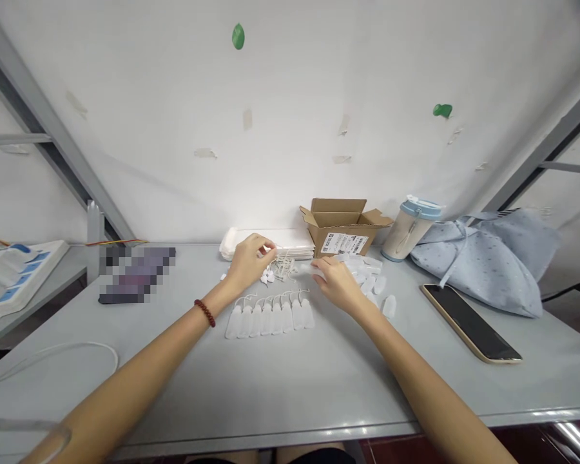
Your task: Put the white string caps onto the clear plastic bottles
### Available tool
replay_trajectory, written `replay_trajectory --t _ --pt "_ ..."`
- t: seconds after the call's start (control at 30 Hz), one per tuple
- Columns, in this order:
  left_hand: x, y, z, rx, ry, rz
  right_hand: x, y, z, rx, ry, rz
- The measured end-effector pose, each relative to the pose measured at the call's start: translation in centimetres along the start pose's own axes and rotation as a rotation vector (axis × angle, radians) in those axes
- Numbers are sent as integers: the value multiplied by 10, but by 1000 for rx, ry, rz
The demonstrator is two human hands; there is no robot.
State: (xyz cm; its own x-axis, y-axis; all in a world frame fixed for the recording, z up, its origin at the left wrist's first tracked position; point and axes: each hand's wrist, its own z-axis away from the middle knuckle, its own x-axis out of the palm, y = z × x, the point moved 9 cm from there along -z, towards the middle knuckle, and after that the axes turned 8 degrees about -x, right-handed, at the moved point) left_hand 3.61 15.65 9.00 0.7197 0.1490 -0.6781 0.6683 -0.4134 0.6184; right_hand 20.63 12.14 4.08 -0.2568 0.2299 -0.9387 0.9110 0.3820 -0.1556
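In the head view, the left hand (252,259) is held over the far middle of the grey table (270,393), right at the heap of white strings (284,268). The strings are seen just beyond and beside the left fingertips; thumb and forefinger are brought close together, but whether a strand is pinched between them cannot be told.

Across to the right hand (337,282): its fingers are reached in toward the same heap from the other side, thumb a little apart from the forefinger. A pale, translucent shape is glimpsed right at these fingertips, too blurred for a grip to be confirmed. Loose translucent pieces (389,306) are scattered beside and behind this hand, well within its reach.

Between the wrists, nearer the table's front edge, a row of strung translucent pieces (266,319) is laid out side by side, each topped with a white string and touched by neither hand. Behind the hands, a white stack (297,240) is flanked by an open cardboard box (341,235), its printed label turned frontward.
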Motion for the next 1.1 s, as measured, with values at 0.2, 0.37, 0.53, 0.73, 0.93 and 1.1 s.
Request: replay_trajectory --t 0.2,0.37,0.53,0.73,0.93,1.1 --pt "-21 -47 30 -278 72 455 -1 -13 3 -37 51 -20" --pt "-7 -58 47 -489 -51 768 -5 -32 9 -191 208 -81" --pt "10 -39 60 -569 -220 946 -15 -64 20 -381 332 -99" --pt "16 -28 65 -507 -263 925 -24 -86 29 -445 402 -98" --pt "16 -23 65 -432 -277 874 -29 -87 32 -446 454 -128" --pt "11 -13 65 -357 -280 837 -33 -91 35 -462 484 -139"
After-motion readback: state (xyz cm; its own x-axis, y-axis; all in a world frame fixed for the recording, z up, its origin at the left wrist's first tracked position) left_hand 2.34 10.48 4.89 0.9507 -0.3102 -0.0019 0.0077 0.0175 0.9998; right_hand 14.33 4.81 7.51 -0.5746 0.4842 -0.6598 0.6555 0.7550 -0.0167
